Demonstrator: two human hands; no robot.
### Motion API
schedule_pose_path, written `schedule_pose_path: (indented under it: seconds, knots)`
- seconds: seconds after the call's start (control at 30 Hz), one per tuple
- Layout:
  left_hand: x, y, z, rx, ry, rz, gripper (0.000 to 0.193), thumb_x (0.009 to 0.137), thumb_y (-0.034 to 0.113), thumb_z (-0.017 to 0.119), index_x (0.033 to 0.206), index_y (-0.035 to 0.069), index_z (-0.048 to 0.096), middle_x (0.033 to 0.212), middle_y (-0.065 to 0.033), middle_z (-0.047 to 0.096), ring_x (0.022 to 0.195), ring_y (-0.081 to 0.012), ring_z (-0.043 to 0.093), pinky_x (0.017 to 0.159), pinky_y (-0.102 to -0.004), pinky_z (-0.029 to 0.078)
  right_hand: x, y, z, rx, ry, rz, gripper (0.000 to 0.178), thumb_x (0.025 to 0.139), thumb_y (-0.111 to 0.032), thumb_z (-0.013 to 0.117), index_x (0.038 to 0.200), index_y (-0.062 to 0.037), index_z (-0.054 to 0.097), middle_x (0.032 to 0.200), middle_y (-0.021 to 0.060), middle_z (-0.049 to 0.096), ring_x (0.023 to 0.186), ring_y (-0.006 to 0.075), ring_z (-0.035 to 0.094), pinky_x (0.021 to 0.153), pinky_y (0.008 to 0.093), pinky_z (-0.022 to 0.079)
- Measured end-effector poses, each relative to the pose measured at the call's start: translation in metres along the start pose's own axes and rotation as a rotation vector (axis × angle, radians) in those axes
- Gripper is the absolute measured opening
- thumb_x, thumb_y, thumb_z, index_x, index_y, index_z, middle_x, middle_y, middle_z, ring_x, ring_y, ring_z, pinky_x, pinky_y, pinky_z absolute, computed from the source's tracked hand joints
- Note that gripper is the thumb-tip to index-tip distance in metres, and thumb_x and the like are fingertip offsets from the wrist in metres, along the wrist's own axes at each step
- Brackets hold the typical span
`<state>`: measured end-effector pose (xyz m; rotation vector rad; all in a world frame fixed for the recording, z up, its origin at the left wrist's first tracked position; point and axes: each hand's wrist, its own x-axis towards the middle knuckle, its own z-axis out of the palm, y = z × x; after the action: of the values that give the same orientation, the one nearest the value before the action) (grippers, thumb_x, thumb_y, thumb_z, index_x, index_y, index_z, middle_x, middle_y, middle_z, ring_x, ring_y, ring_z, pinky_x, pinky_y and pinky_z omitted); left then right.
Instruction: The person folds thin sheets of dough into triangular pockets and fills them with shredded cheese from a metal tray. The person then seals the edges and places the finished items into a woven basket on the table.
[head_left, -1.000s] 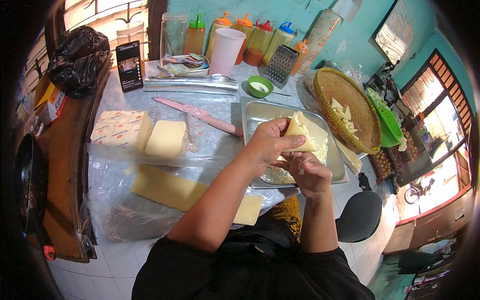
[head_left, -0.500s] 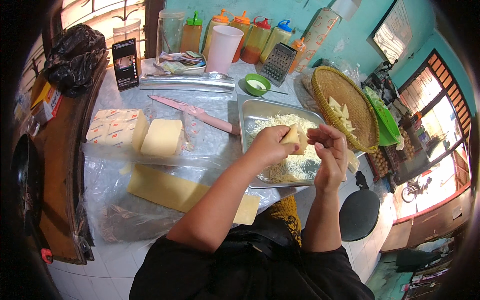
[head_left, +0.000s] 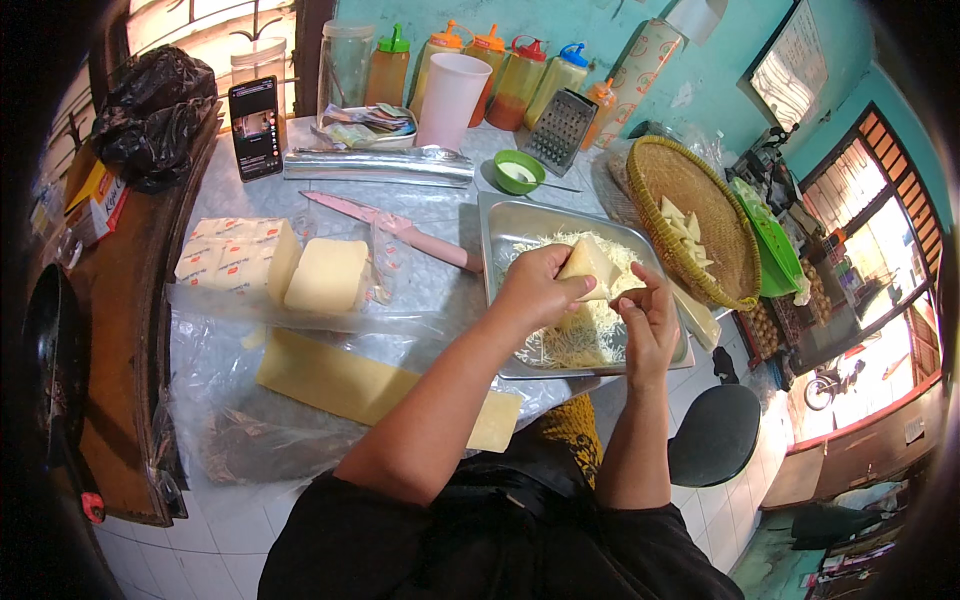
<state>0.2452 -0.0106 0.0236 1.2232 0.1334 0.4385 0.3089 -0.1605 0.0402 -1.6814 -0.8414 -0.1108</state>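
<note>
My left hand [head_left: 540, 291] is closed on a folded triangular pastry [head_left: 590, 265], thumb on top, above a steel tray [head_left: 490, 235]. Just to the right, my right hand [head_left: 650, 322] has its thumb and fingertips drawn together close to the pastry's edge; whether something small sits between them does not show. Shredded cheese [head_left: 570, 335] lies in the tray below both hands. A long pale dough sheet [head_left: 335, 375] lies on clear plastic, running under my left forearm.
Left of the tray are a pink knife [head_left: 400, 228], a cheese block [head_left: 327, 275] and a wrapped block [head_left: 235, 250]. Behind it stand a green bowl [head_left: 517, 172] and a box grater [head_left: 560, 132]. A woven tray [head_left: 725, 230] at right holds folded pastries [head_left: 686, 235]. A phone [head_left: 256, 130] stands upright.
My right hand has gone from cupped beside the pastry to fingertips drawn together, a little lower. The pastry has tilted in my left hand and shows a broader face.
</note>
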Motion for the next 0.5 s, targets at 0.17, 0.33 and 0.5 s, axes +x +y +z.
schedule_pose_path:
  seconds: [0.17, 0.33, 0.5]
  knots:
    - [-0.001, 0.004, -0.003, 0.017, -0.050, -0.074, 0.030, 0.083, 0.009, 0.063, 0.110, -0.003, 0.057, 0.100, -0.0073, 0.063, 0.086, -0.0125, 0.062, 0.071, -0.0251, 0.052, -0.003, -0.002, -0.002, -0.135, 0.066, -0.127, 0.030, 0.075, -0.002, 0.057, 0.104, -0.0026, 0.060, 0.082, 0.0071, 0.059, 0.074, 0.0129, 0.055, 0.067, 0.0269, 0.045]
    - [-0.005, 0.009, -0.002, -0.106, -0.104, -0.127, 0.031, 0.084, 0.008, 0.063, 0.112, -0.004, 0.056, 0.102, -0.0086, 0.062, 0.087, -0.0144, 0.062, 0.072, -0.0253, 0.053, -0.004, -0.003, 0.001, -0.348, -0.012, -0.219, 0.018, 0.074, -0.001, 0.058, 0.092, -0.0008, 0.061, 0.077, 0.0074, 0.058, 0.070, 0.0151, 0.056, 0.067, 0.0269, 0.045]
    - [-0.006, 0.012, -0.002, -0.115, -0.150, -0.197, 0.033, 0.084, 0.008, 0.062, 0.114, -0.004, 0.055, 0.105, -0.0096, 0.062, 0.088, -0.0155, 0.063, 0.074, -0.0267, 0.054, -0.007, 0.005, -0.001, -0.058, 0.019, 0.017, 0.010, 0.075, 0.000, 0.057, 0.084, 0.0007, 0.061, 0.076, 0.0037, 0.058, 0.068, 0.0119, 0.053, 0.065, 0.0254, 0.043]
